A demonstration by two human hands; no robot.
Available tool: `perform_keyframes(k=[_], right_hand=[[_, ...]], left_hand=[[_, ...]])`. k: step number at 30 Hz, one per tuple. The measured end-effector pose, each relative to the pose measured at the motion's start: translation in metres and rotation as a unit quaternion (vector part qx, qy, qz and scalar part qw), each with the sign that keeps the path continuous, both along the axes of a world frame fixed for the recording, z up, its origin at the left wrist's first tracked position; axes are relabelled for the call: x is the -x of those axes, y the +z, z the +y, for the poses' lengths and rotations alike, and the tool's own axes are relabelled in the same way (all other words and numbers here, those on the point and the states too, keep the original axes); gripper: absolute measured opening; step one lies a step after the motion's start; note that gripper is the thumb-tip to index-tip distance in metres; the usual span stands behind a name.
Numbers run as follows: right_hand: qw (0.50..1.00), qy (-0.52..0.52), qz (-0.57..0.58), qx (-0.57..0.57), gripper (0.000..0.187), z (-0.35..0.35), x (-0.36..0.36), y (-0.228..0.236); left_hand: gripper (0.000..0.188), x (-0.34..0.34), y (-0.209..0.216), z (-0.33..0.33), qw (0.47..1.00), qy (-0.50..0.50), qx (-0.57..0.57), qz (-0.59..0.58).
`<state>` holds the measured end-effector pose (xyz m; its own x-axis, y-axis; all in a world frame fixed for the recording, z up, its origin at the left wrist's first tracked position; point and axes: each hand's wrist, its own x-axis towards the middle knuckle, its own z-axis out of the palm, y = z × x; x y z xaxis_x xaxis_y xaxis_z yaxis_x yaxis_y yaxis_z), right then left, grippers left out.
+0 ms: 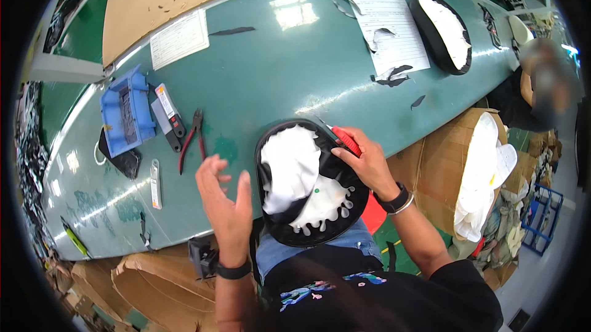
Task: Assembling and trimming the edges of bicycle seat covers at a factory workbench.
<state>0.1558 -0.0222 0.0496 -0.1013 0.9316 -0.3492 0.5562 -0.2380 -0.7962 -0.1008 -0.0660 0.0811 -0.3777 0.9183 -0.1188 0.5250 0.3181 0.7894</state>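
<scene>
Black rounded cover (340, 169), glossy, ragged white lining (290, 156) | at near edge of bench (265, 73) | left hand (226, 199) spread beside cover; right hand (368, 161) pinching red-handled tool (348, 141) | printed sheet (394, 21), text too fine

The tool (348, 141) is red, the cover (335, 175) black, the cloth (289, 162) white, the bin (144, 107) blue, the tabletop (265, 73) green.

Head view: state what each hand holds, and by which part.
The right hand grips a red-handled tool by its handle; the left hand is open, holding nothing.
</scene>
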Motion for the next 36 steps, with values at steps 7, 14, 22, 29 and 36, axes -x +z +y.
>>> perform_keyframes(k=[7, 14, 22, 29, 36], right_hand=[[0.999, 0.039, 0.019, 0.001, 0.041, 0.017, -0.004, 0.008], [0.958, 0.182, -0.189, -0.114, 0.050, 0.007, -0.040, 0.046], [0.833, 0.430, -0.323, -0.129, 0.063, 0.031, -0.025, 0.073], [0.850, 0.384, -0.355, -0.067, 0.068, -0.011, -0.040, 0.073], [0.885, 0.283, -0.366, -0.046, 0.065, -0.074, -0.066, 0.063]], left_hand=[[0.022, -0.118, -0.053, 0.030, 0.999, -0.038, 0.037, 0.012], [0.018, -0.113, -0.051, 0.033, 0.984, -0.180, 0.011, 0.011], [0.015, -0.109, -0.058, 0.028, 0.985, -0.153, -0.031, -0.068], [0.013, -0.071, -0.053, 0.026, 0.945, -0.173, -0.013, -0.278], [0.021, -0.024, -0.065, 0.014, 0.767, -0.362, 0.022, -0.529]])
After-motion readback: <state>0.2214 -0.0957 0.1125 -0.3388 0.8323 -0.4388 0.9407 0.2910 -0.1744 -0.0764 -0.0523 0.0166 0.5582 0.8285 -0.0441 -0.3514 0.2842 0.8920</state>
